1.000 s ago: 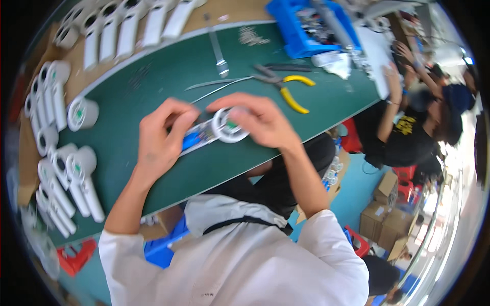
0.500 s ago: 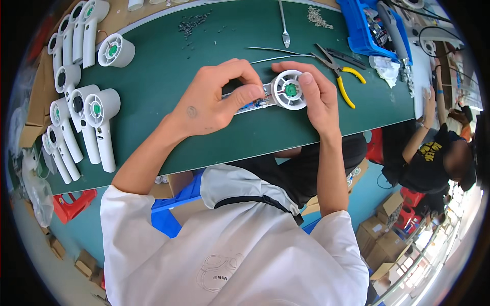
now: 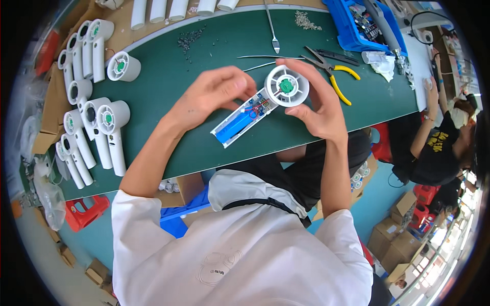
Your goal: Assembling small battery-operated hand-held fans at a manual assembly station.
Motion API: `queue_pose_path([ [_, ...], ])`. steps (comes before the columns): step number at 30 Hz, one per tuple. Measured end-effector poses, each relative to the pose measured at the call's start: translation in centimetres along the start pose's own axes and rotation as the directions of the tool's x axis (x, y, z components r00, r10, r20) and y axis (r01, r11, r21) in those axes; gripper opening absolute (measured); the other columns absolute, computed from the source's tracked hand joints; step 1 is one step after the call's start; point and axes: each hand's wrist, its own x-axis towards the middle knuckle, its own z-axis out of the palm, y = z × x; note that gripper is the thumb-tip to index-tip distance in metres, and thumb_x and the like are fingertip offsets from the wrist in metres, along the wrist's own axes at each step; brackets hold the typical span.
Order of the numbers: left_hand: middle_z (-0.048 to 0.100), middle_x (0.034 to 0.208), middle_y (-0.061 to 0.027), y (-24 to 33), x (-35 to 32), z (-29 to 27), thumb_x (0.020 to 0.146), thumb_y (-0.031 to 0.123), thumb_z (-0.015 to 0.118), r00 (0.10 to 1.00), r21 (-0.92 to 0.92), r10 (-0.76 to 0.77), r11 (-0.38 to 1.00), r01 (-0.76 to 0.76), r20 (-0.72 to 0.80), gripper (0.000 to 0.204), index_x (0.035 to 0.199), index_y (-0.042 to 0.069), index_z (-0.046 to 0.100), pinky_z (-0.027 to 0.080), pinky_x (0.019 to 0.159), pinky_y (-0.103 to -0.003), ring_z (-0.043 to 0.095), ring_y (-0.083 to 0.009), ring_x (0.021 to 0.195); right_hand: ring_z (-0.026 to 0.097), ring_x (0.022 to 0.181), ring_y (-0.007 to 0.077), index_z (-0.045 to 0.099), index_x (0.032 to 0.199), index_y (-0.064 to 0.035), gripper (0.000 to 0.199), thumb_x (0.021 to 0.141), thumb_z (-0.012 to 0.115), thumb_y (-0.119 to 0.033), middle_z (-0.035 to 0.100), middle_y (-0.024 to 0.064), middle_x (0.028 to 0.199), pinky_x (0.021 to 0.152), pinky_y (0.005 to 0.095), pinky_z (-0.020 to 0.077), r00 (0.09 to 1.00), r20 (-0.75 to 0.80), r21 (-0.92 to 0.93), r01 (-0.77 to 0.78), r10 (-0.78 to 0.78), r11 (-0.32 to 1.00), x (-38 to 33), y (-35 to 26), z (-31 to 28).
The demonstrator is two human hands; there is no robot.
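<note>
My right hand grips a white handheld fan by its round head, thumb below and fingers around the far side. The fan's handle is uncovered and slants toward me and to the left. Inside the handle lie a blue battery, red wires and a small circuit board. A green round piece sits at the hub of the head. Just left of the board, my left hand hovers with loosely bent fingers, apart from the handle; some of its fingertips are hidden.
White fans lie in rows at the left. Beyond my hands are yellow-handled pliers, a flat-tipped metal tool, dark screws and silver screws. A blue bin stands at the far right. Another person sits to the right.
The fan's handle has swung toward me, baring the battery and board. My left hand has come off the handle and moved slightly away, while my right hand keeps holding the head.
</note>
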Motion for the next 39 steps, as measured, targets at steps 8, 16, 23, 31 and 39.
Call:
queue_pose_path([
  [8,0.063,0.093,-0.0115,-0.9,1.7,2.3,0.098,0.032,0.053,0.992,-0.137,0.058,0.988,-0.073,-0.111,0.037,0.112,-0.002,0.052,0.053,0.068,-0.027,0.063,-0.0161,0.075,0.062,0.108,0.0288,0.065,0.118,-0.0055,0.047,0.072,0.075,-0.001,0.061,0.0141,0.123,0.088,0.034,0.0499,0.902,-0.199,-0.405,0.281,-0.383,0.87,5.4,-1.9,-0.6],
  [16,0.062,0.099,-0.0104,-1.8,1.7,2.4,0.1,0.03,0.049,0.934,-0.218,0.197,0.939,-0.267,-0.298,0.032,0.114,0.0,0.049,0.054,0.072,-0.029,0.062,-0.0147,0.082,0.063,0.08,0.0165,0.071,0.097,-0.0005,0.029,0.071,0.07,0.013,0.06,0.0107,0.1,0.066,0.0254,0.0518,0.944,-0.18,-0.324,0.209,-0.277,0.923,2.4,0.3,3.8],
  [23,0.062,0.099,-0.0097,-2.4,1.7,2.7,0.101,0.03,0.049,0.931,-0.235,0.167,0.939,-0.25,-0.325,0.036,0.119,-0.001,0.047,0.054,0.07,-0.028,0.062,-0.0143,0.081,0.064,0.077,0.017,0.073,0.097,-0.0029,0.031,0.07,0.071,0.013,0.059,0.0107,0.101,0.066,0.0267,0.053,0.954,-0.113,-0.308,0.231,-0.276,0.923,2.5,0.5,3.9],
  [31,0.062,0.094,-0.0103,-2.6,1.6,3.0,0.1,0.031,0.05,0.957,-0.18,0.14,0.965,-0.189,-0.252,0.036,0.117,-0.002,0.048,0.052,0.066,-0.026,0.063,-0.0145,0.074,0.062,0.073,0.0174,0.075,0.096,-0.0089,0.036,0.065,0.072,0.009,0.059,0.0082,0.096,0.064,0.0271,0.0535,0.941,-0.013,-0.442,0.298,-0.338,0.846,2.4,0.9,3.4],
  [39,0.062,0.097,-0.0098,-2.5,1.6,3.1,0.101,0.03,0.05,0.969,-0.183,0.115,0.971,-0.156,-0.218,0.036,0.117,-0.002,0.048,0.053,0.068,-0.026,0.062,-0.014,0.076,0.062,0.071,0.0182,0.073,0.089,-0.0066,0.027,0.066,0.073,0.008,0.058,0.0077,0.091,0.06,0.0271,0.0523,0.944,0.058,-0.448,0.316,-0.326,0.836,2.4,0.7,2.9],
])
